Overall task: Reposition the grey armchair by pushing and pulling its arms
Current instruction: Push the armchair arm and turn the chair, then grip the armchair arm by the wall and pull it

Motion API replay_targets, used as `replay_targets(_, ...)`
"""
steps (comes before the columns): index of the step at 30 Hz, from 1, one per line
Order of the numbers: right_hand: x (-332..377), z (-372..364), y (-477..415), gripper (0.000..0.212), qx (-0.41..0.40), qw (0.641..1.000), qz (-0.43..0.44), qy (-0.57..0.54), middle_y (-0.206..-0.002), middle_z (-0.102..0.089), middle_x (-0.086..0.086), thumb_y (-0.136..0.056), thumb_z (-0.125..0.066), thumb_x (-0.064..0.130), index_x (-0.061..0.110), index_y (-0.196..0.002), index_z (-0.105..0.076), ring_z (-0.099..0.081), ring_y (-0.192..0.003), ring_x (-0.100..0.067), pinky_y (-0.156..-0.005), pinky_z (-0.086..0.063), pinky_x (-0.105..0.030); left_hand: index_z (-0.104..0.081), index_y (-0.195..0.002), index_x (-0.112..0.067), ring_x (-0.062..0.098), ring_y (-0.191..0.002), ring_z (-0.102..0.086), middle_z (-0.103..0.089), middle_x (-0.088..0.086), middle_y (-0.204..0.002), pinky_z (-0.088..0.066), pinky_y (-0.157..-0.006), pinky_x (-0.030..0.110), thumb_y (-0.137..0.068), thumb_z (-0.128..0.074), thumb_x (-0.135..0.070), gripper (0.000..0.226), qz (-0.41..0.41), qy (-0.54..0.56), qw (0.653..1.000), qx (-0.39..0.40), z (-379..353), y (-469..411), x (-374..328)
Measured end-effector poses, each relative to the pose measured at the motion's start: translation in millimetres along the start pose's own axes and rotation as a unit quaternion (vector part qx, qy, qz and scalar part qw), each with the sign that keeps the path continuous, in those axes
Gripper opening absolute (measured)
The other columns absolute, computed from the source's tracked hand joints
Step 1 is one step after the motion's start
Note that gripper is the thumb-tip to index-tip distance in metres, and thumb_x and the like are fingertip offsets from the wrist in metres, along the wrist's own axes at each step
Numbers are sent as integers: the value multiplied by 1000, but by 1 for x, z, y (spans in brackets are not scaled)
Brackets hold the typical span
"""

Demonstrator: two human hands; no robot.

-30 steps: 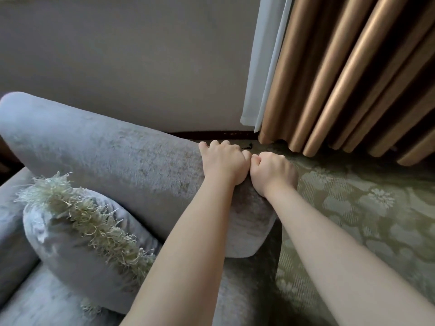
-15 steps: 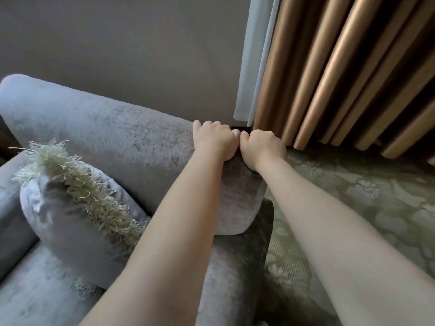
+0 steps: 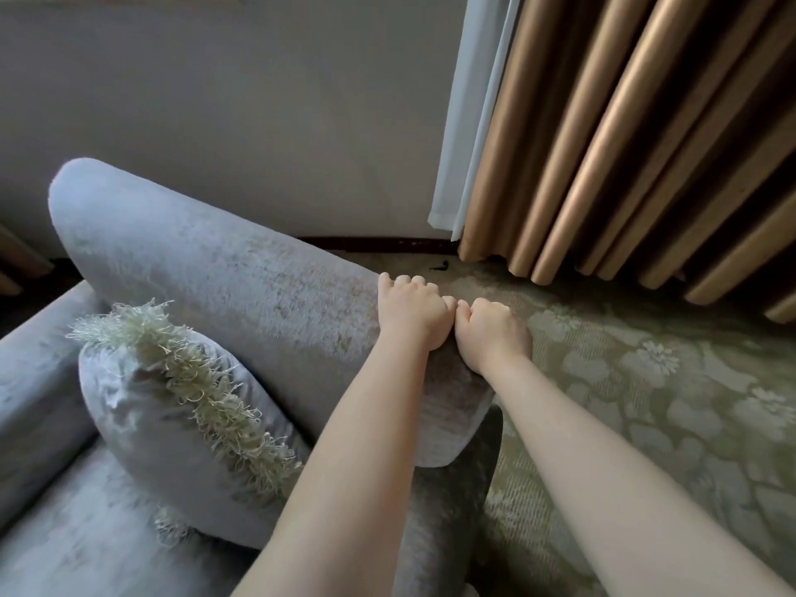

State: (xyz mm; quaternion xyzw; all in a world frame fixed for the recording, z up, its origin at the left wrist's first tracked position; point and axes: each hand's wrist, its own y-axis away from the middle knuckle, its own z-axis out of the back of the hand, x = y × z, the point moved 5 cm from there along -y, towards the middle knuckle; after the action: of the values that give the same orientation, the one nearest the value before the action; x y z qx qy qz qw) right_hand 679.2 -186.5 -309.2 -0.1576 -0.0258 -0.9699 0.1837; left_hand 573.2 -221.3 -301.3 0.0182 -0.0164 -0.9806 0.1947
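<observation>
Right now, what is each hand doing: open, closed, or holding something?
The left hand is closed, gripping the arm of the grey armchair.
The right hand is closed on the same arm, beside the left.

**user1:** where's everything sitting here?

**user2:** the left hand (image 3: 411,314) and right hand (image 3: 493,333) are side by side, touching, both curled over the armchair (image 3: 64,532) arm (image 3: 241,295) near its front end. The cushion (image 3: 172,424) lies on the seat, leaning against that arm's inner side. The carpet (image 3: 667,402) is right of the chair, the wall (image 3: 258,101) behind it, and the curtain (image 3: 624,135) back right.
</observation>
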Motion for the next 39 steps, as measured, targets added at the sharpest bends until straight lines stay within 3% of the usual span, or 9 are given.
replay_targets(7, -2, -1, -4, 45, 5, 1000, -6, 9, -96, -63, -11, -96, -28, 38, 8, -91, -61, -57, -91, -31, -68, -38, -34, -64, -94, -13, 21, -100, -48, -61, 3, -101, -23, -96, 43, -90, -25, -40, 48, 14, 23, 999, -23, 3, -4, 0)
replay_targets(11, 0, -1, -6, 42, 67, 997, 4, 28, -103, -60, -8, -96, -26, 40, 12, -96, -56, -55, -97, -28, -73, -39, -35, -64, -106, -21, 23, -112, -46, -59, 4, -116, -21, -94, 42, -84, -25, -51, 54, 21, 98, 988, 116, 3, -26, 11)
replay_targets(13, 1, -1, -7, 40, 91, 995, 12, 41, -106, -59, -7, -96, -25, 38, 13, -101, -56, -54, -99, -25, -76, -40, -35, -58, -119, -22, 25, -115, -46, -53, 6, -128, -26, -93, 42, -83, -28, -53, 55, 95, 188, 967, 144, 13, -46, 35)
replay_targets(15, 6, -1, -12, 42, 133, 989, 45, 38, -111, -57, -6, -97, -21, 36, 14, -109, -55, -53, -101, -23, -81, -40, -36, -37, -137, -19, 32, -131, -31, -32, 13, -144, -23, -102, 49, -84, -38, -54, 63, 241, 176, 954, 34, 27, -59, 75)
replay_targets(18, 8, 0, -18, 39, 248, 955, 143, 77, -119, -50, -6, -98, -17, 30, 14, -118, -47, -49, -107, -23, -90, -41, -43, 7, -149, -15, 44, -139, 16, 16, 15, -155, 0, -105, 68, -78, -46, -66, 101, 462, 125, 878, 5, 26, -48, 118)
replay_targets(22, 2, 14, -51, 38, 287, 916, 246, 134, -121, -45, -4, -96, -26, 43, 18, -117, -45, -49, -111, -25, -92, -37, -42, 19, -146, -15, 47, -136, 20, 30, 17, -150, 2, -99, 74, -68, -54, -70, 120, 599, 190, 775, -61, 14, -42, 125)
replay_targets(28, 74, 23, -106, 30, 284, 857, 421, 93, -117, -47, 1, -92, -37, 40, 20, -114, -44, -51, -107, -20, -90, -39, -37, 17, -146, -13, 43, -139, 16, 21, 22, -152, 4, -104, 67, -75, -46, -58, 105, 748, 182, 613, -178, 11, -17, 138)
replay_targets(32, 109, 24, -122, 29, 258, 840, 472, 69, -115, -47, 0, -91, -39, 37, 20, -114, -45, -53, -105, -21, -87, -41, -36, -1, -150, -16, 40, -141, -2, -1, 23, -155, -3, -106, 64, -75, -44, -57, 95, 697, 193, 677, -136, -4, -38, 130)
replay_targets(39, 203, -15, -150, 28, 281, 732, 616, 77, -113, -49, -1, -89, -43, 39, 19, -108, -47, -54, -104, -23, -83, -45, -35, -1, -150, -20, 36, -142, -6, -4, 19, -156, -6, -109, 57, -76, -37, -60, 92, 725, 153, 661, -122, -12, -36, 137)
